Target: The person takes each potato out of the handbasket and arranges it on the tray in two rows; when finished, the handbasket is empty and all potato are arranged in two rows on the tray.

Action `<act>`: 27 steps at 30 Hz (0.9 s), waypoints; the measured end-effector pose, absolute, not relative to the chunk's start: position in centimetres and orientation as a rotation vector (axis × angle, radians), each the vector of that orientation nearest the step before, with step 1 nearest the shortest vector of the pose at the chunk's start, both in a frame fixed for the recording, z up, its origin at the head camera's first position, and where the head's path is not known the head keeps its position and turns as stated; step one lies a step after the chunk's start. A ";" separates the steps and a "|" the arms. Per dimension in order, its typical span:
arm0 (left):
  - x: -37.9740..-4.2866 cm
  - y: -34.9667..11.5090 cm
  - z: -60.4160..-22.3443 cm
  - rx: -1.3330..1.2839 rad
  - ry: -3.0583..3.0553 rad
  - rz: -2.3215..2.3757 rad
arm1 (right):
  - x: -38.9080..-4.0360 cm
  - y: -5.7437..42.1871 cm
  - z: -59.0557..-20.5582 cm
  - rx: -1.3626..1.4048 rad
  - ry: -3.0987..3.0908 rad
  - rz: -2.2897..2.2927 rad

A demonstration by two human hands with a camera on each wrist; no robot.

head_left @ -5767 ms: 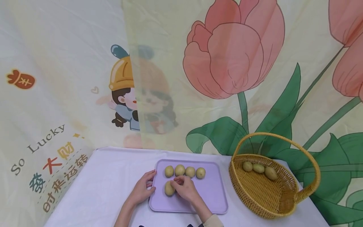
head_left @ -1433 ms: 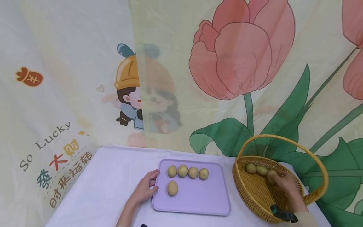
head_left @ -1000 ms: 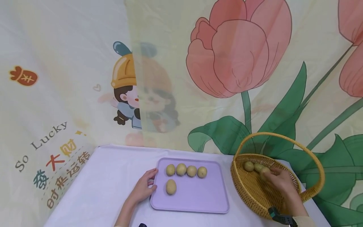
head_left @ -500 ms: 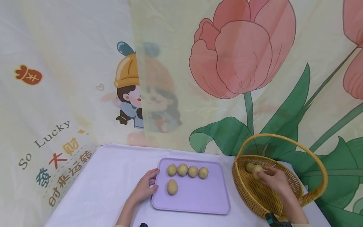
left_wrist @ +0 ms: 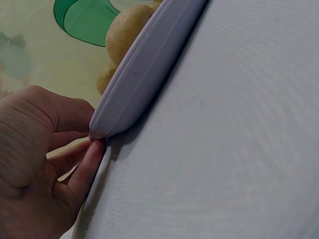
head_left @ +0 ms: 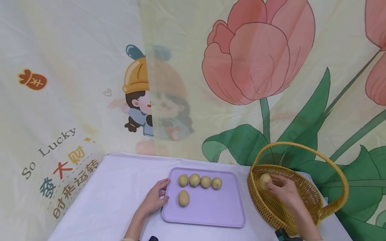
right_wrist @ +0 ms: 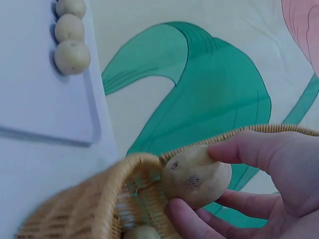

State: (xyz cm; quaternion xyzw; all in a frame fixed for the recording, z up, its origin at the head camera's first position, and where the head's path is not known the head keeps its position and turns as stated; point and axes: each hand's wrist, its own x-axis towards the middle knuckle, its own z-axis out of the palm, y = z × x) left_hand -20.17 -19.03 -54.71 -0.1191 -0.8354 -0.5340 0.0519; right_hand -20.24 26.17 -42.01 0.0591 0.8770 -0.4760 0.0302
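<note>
My right hand (head_left: 284, 192) pinches a potato (right_wrist: 197, 174) between thumb and fingers, over the left part of the wicker basket (head_left: 256, 201). Another potato (right_wrist: 142, 232) shows low in the basket in the right wrist view; any others there are hidden. My left hand (head_left: 155, 197) holds the left rim of the lilac tray (head_left: 214, 211); the left wrist view shows the rim between its fingers (left_wrist: 87, 159). On that tray, several potatoes (head_left: 194, 180) form a back row, and a single potato (head_left: 183, 198) lies in front of the row's left end.
The basket's tall arched handle (head_left: 301, 146) rises over its opening. A white cloth (head_left: 120, 187) covers the table under tray and basket. Printed curtains (head_left: 178, 80) hang directly behind the table and along its left.
My right hand has gone from the single potato on the tray into the basket. There it gripped the rightmost potato and carried it leftward, over the others. The left hand stays on the tray.
</note>
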 end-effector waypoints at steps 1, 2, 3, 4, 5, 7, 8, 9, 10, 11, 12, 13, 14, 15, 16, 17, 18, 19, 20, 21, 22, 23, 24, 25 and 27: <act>-20.2 -19.0 -54.7 -0.360 -2.543 -1.625 | -20.2 25.9 -42.0 0.173 2.702 -1.476; -20.2 -18.9 -54.7 -0.359 -2.543 -1.629 | -20.2 25.7 -42.0 0.163 2.707 -1.478; -20.3 -18.9 -54.6 -0.362 -2.543 -1.630 | -20.2 25.5 -42.0 0.151 2.713 -1.478; -20.3 -18.8 -54.6 -0.366 -2.544 -1.630 | -20.2 25.2 -42.0 0.136 2.721 -1.479; -20.3 -18.8 -54.6 -0.370 -2.545 -1.631 | -20.2 24.9 -42.0 0.120 2.723 -1.489; -20.2 -18.9 -54.6 -0.384 -2.548 -1.630 | -20.2 24.3 -42.1 0.095 2.736 -1.498; -20.1 -19.0 -54.6 -0.380 -2.551 -1.630 | -20.2 23.9 -42.2 0.085 2.736 -1.498; -20.0 -19.1 -54.6 -0.371 -2.554 -1.628 | -20.2 23.4 -42.4 0.068 2.731 -1.503; -19.8 -19.2 -54.5 -0.357 -2.556 -1.629 | -20.2 22.9 -42.5 0.052 2.723 -1.512; -19.6 -19.4 -54.5 -0.344 -2.558 -1.630 | -20.2 22.3 -42.7 0.040 2.717 -1.521; -19.5 -19.5 -54.5 -0.335 -2.560 -1.626 | -20.2 21.8 -42.9 0.036 2.710 -1.528; -19.3 -19.7 -54.4 -0.324 -2.563 -1.626 | -20.2 21.2 -43.1 0.038 2.694 -1.544; -19.2 -19.8 -54.4 -0.317 -2.565 -1.627 | -20.2 20.7 -43.4 0.034 2.678 -1.559; -19.2 -19.9 -54.4 -0.321 -2.565 -1.630 | -20.2 20.2 -43.6 0.034 2.682 -1.566; -19.2 -19.9 -54.4 -0.330 -2.563 -1.633 | -20.2 19.7 -43.8 0.040 2.686 -1.576; -19.2 -19.9 -54.4 -0.341 -2.563 -1.636 | -20.2 19.3 -43.9 0.044 2.686 -1.587; -19.2 -19.8 -54.4 -0.348 -2.560 -1.639 | -20.1 18.8 -44.1 0.037 2.685 -1.603; -19.3 -19.8 -54.4 -0.351 -2.557 -1.647 | -20.1 18.4 -44.3 0.028 2.683 -1.617; -19.4 -19.7 -54.4 -0.357 -2.552 -1.650 | -20.1 18.0 -44.6 0.012 2.684 -1.632; -19.4 -19.6 -54.5 -0.359 -2.548 -1.652 | -20.1 17.5 -45.0 0.005 2.674 -1.656; -19.5 -19.5 -54.5 -0.361 -2.546 -1.650 | -20.0 17.0 -45.4 -0.015 2.655 -1.682; -19.6 -19.4 -54.6 -0.363 -2.548 -1.645 | -20.0 16.6 -45.7 -0.040 2.632 -1.707; -19.7 -19.4 -54.6 -0.364 -2.548 -1.641 | -20.0 16.1 -46.1 -0.062 2.619 -1.723; -19.8 -19.3 -54.6 -0.369 -2.547 -1.640 | -19.9 15.6 -46.4 -0.074 2.598 -1.735; -20.1 -19.1 -54.5 -0.381 -2.543 -1.635 | -20.0 14.6 -47.0 -0.132 2.564 -1.763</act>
